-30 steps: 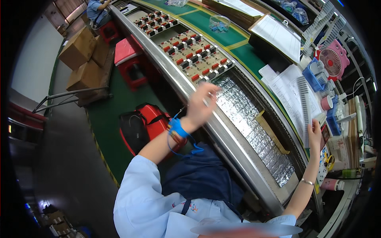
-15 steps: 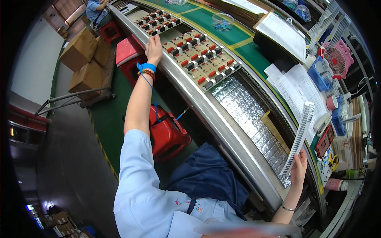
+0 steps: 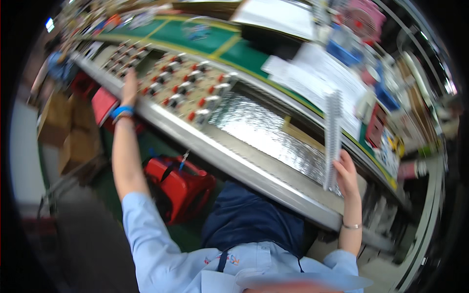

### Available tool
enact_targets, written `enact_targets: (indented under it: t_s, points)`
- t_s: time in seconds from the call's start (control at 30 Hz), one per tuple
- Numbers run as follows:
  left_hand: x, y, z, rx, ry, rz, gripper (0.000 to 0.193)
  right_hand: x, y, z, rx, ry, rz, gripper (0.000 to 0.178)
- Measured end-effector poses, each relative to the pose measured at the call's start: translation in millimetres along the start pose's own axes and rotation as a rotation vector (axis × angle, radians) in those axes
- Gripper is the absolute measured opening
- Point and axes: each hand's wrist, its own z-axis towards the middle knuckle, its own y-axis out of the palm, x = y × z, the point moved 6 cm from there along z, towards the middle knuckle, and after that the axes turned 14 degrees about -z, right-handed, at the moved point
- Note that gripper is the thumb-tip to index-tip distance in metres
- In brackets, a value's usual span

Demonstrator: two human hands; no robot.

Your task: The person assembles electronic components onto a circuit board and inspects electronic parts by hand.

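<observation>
At right, the right hand [image 3: 347,175] pinches a pale strip [image 3: 332,139]; upper left, the left hand [image 3: 129,89] blurs, finger spread unclear.

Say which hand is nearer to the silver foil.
Right. The right hand is by the foil, at its right end; the left hand is farther, beside the circuit boards.
</observation>
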Motion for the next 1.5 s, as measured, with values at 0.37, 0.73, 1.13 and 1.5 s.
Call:
enact_targets:
  t_s: [0.37, 0.73, 1.13, 1.5]
  points:
    - [85, 40, -55, -0.253, 0.076, -0.206, 0.063, -16, 9, -9, -0.109, -0.074, -0.003, 0.029]
    - [164, 125, -185, -0.492, 0.061, -0.167, 0.058, -24, 14, -38, -0.233, -0.107, 0.000, 0.028]
    - [242, 146, -280, -0.281, 0.575, 0.124, 0.031, -28, -2, -87, -0.212, -0.076, -0.090, 0.021]
    - [259, 223, -450, -0.740, -0.161, -1.032, 0.021, -46, 19, -114, -0.339, -0.019, -0.522, 0.022]
